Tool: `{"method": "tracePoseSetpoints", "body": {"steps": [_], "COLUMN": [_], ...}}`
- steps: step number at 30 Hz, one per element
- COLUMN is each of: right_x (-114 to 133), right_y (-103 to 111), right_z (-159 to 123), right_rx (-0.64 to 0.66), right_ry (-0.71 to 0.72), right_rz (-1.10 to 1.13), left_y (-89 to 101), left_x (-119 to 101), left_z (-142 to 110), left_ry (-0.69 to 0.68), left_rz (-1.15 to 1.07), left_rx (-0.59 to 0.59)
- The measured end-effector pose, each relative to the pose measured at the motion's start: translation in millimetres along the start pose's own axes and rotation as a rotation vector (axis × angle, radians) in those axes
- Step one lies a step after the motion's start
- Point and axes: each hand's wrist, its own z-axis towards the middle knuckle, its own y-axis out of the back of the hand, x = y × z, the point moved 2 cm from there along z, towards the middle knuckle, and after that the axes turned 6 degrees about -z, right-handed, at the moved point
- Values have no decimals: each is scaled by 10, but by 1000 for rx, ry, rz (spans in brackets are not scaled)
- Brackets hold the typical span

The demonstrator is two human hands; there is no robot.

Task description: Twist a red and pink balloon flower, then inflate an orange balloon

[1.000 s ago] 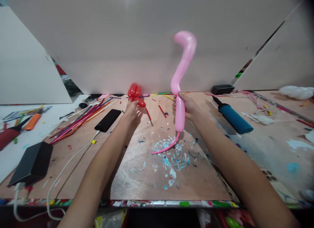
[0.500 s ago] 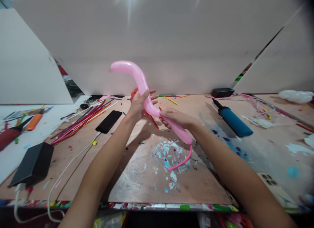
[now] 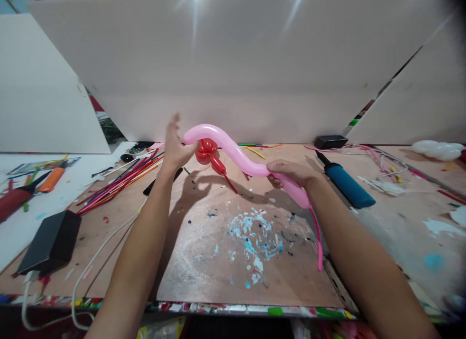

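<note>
A long pink modelling balloon (image 3: 233,151) arches over the table, with an uninflated tail hanging down at its right end. My right hand (image 3: 291,175) is wrapped round the balloon near that tail end. At the other end, my left hand (image 3: 177,147) has its fingers spread beside the balloon's tip; the fingertips are slightly blurred. Behind the pink balloon, partly covered by it, lies a red twisted balloon (image 3: 207,154) with round bubbles and a thin red tail.
To the left lie a bundle of uninflated balloons (image 3: 124,181) and a black box (image 3: 51,242) with a white cable. A blue hand pump (image 3: 347,183), a small black box (image 3: 330,142) and a white balloon (image 3: 437,149) are on the right. White panels (image 3: 233,67) stand behind.
The pink balloon has moved right and lower with my right hand. My left hand has let its middle go and shifted left to its tip, uncovering the red balloon.
</note>
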Motion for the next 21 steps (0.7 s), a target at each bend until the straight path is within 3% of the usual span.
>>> {"method": "tracePoseSetpoints", "body": {"steps": [2,3,7,10,13,18,21], "right_x": [8,17,105,251,396,431,425], "right_y": [46,69,72,-111,-361,-535,-556], "right_z": [-36,-46,-42,0,48,94,99], "right_rx": [-20,-25,-6,-72,-252,-434,-514], "right_ry": [-8,-13,-32,58,254,362,444], "right_rz": [-43,-105,-513,-708,-736,-452,-315], "left_y": [-30,-48,-161,-326,-494,-674,-765], "left_x": [-82,-123,-284,-398,-499,-538,-503], "left_z": [-34,-52,-131,-225,-322,-435,-494], "left_ry": [-40,-41,-50,-78,-73,225,326], "left_rz": [149,220,515,532,328,-337,-541], "left_rx": [233,280,259,288,319,548,604]}}
